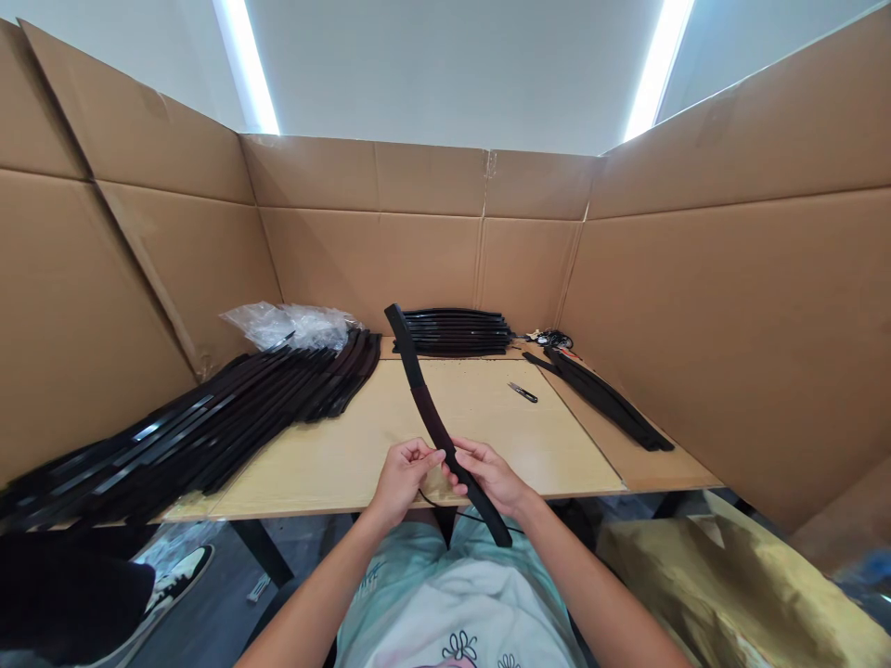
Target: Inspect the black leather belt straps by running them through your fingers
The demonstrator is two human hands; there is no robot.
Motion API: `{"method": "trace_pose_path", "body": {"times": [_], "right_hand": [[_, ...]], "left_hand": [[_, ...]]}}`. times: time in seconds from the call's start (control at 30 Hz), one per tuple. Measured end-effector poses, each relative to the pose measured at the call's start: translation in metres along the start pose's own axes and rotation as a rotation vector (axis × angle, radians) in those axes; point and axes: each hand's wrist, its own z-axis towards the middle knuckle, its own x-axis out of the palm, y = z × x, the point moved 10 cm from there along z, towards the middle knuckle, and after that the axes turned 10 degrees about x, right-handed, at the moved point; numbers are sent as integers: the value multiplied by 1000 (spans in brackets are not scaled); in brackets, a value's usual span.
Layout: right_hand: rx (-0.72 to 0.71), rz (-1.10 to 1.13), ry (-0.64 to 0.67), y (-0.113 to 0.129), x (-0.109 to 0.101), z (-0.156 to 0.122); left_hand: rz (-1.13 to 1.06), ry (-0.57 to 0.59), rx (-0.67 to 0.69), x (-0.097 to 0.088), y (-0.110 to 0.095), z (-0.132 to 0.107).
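Observation:
A long, curved black strip [426, 401] rises from my lap up over the wooden table [334, 455]. My left hand [402, 480] pinches it near its lower part, fingers closed on its edge. My right hand [489, 475] grips the same strip just to the right, fingers wrapped round it. The strip's lower end hangs below the table edge, above my light shirt. A thin dark thread runs beneath my hands.
A big heap of similar black strips [209, 427] covers the table's left. A neat stack [456, 331] lies at the back, a few more strips [605, 397] at the right. Small snips [522, 392] lie mid-table. Crumpled plastic [289, 325] sits back left. Cardboard walls [730, 315] surround everything.

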Motion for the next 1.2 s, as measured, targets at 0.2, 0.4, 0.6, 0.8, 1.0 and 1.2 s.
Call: {"method": "trace_pose_path", "body": {"times": [0.2, 0.4, 0.6, 0.8, 1.0, 1.2], "right_hand": [[-71, -82, -19, 5, 1, 2], [-76, -154, -67, 7, 3, -1], [-83, -186, -165, 8, -5, -2], [-74, -184, -149, 5, -2, -3], [-63, -168, -94, 7, 2, -3], [1, -104, -126, 2, -5, -3]], "left_hand": [[20, 20, 13, 0, 5, 3], [27, 52, 18, 1, 5, 3], [39, 13, 10, -2, 4, 2], [80, -12, 7, -3, 2, 1], [70, 15, -6, 0, 2, 1], [60, 38, 8, 3, -2, -4]]}}
